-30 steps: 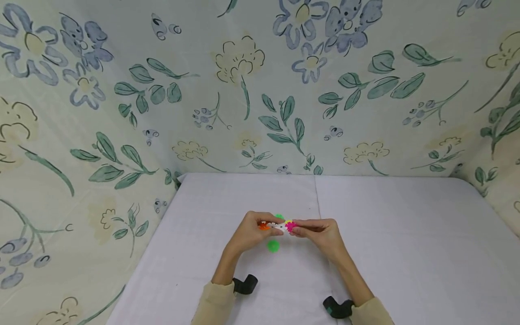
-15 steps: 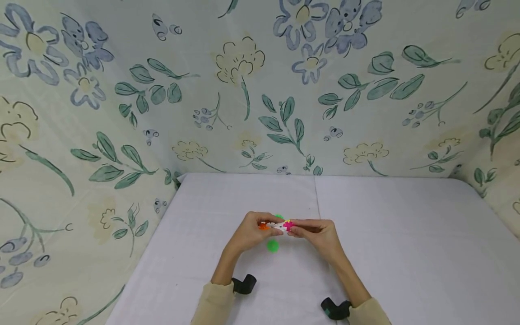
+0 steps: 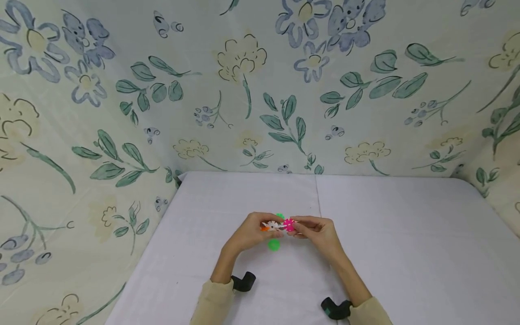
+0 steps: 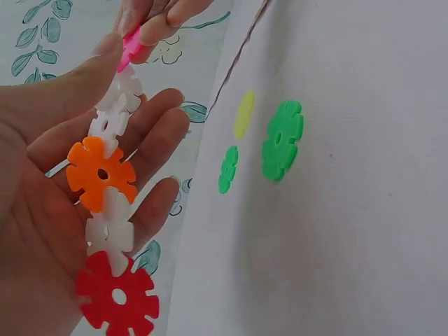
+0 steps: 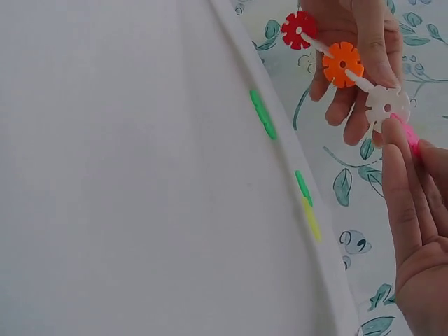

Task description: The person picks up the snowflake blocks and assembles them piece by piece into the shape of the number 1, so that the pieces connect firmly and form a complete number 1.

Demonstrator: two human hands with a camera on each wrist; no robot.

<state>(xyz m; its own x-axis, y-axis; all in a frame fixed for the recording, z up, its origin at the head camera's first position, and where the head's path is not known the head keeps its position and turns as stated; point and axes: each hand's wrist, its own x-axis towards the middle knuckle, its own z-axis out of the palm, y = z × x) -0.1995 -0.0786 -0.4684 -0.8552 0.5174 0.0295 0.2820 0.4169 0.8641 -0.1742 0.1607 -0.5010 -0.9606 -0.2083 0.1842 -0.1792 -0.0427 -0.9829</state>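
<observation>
My left hand (image 3: 249,234) holds a chain of notched plastic snowflake discs. In the left wrist view the chain runs from a red disc (image 4: 117,294) through a white disc (image 4: 110,231), an orange disc (image 4: 102,173) and further white ones, partly covered by the thumb. At the other end is a pink disc (image 3: 289,225), which my right hand (image 3: 321,231) pinches between thumb and fingers. This pink disc touches the edge of a white disc (image 5: 387,107) in the right wrist view. How deeply their slots are engaged cannot be made out.
On the white-covered table (image 3: 406,253) lie two green discs, a nearer one (image 3: 274,245) and a farther one (image 3: 280,216) partly behind the hands. A yellow disc (image 4: 244,114) lies beside them. Flowered cloth (image 3: 243,113) hangs behind the table.
The pink disc has turned so that its round face shows in the head view. The white discs have tilted in my left hand. Both hands stay at nearly the same place.
</observation>
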